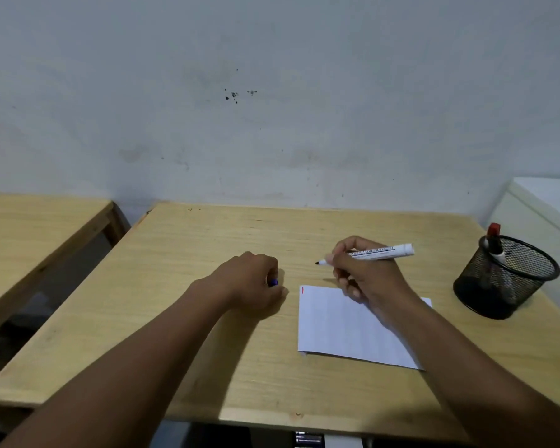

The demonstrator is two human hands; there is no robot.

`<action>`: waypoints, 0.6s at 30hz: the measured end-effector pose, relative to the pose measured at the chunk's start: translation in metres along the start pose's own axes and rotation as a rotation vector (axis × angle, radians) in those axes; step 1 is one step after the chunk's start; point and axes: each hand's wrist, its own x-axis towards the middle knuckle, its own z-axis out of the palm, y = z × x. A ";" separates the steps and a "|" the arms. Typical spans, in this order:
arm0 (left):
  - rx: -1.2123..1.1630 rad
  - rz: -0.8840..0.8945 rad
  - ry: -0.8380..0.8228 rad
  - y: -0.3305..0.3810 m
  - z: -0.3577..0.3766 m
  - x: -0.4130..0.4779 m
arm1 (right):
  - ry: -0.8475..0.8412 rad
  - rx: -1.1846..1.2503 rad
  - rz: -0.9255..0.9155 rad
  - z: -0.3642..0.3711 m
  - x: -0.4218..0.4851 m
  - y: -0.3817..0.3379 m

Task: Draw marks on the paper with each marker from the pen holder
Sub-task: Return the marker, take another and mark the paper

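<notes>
A white sheet of paper [343,324] lies on the wooden table [207,240], with a short red mark at its far left corner. My right hand [366,273] holds an uncapped white marker [379,252] above the paper's far edge, its dark tip pointing left. My left hand [253,279] rests on the table left of the paper, fingers closed around a small blue cap [274,282]. A black mesh pen holder [505,279] stands at the right with a red-capped marker [494,242] in it.
A second wooden table [36,227] stands to the left across a gap. A white cabinet [543,208] sits at the far right beside the pen holder. The wall runs right behind the table's far edge.
</notes>
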 end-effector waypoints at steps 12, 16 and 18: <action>0.057 -0.095 -0.180 0.030 -0.007 -0.007 | 0.028 -0.177 -0.045 0.016 -0.003 0.029; 0.031 -0.128 -0.225 0.031 -0.011 -0.006 | 0.017 -0.220 -0.086 0.017 -0.003 0.034; 0.030 -0.134 -0.239 0.033 -0.013 -0.007 | 0.013 -0.251 -0.092 0.018 -0.003 0.035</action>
